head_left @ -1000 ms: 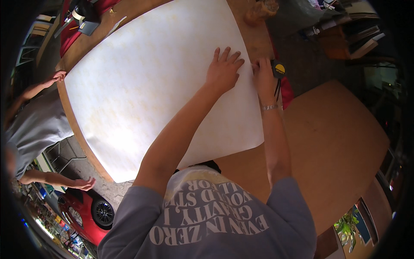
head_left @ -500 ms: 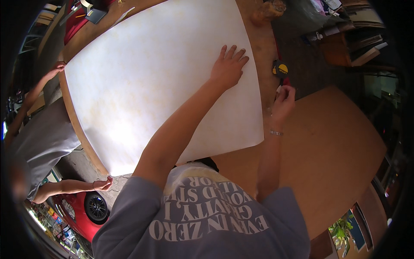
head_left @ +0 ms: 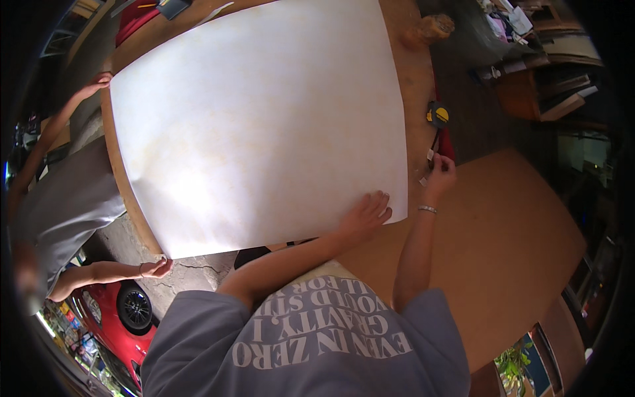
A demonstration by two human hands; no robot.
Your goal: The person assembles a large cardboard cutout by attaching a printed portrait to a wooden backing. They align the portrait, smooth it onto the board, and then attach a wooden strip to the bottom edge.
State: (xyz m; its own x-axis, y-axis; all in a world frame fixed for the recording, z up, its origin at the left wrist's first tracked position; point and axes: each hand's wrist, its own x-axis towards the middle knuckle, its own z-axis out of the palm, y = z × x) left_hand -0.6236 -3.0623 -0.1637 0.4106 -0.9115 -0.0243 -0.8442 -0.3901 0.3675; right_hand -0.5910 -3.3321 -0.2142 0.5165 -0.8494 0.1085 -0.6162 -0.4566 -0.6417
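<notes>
A large white sheet [head_left: 264, 126] with faint yellowish mottling lies across a brown wooden tabletop [head_left: 413, 73]. My left hand [head_left: 365, 215] rests palm-down near the sheet's near right corner, fingers stretched out. Just beyond the sheet's right edge, my right hand [head_left: 442, 177] has its fingers pinched together around something small and dark that I cannot make out. A black and yellow tape measure [head_left: 437, 115] sits above that hand, with a dark strip running from it toward my fingers.
At the left, another person's hands [head_left: 99, 81] hold the sheet's two left corners. A brown board [head_left: 503, 251] spreads to the right below the table. A knobbly wooden piece [head_left: 433, 30] stands at the far right of the tabletop. A red car [head_left: 119, 331] shows at lower left.
My left hand has slid toward me across the sheet, from its upper right area to the near right corner. My right hand stays by the tape measure, still pinched. The view has shifted slightly.
</notes>
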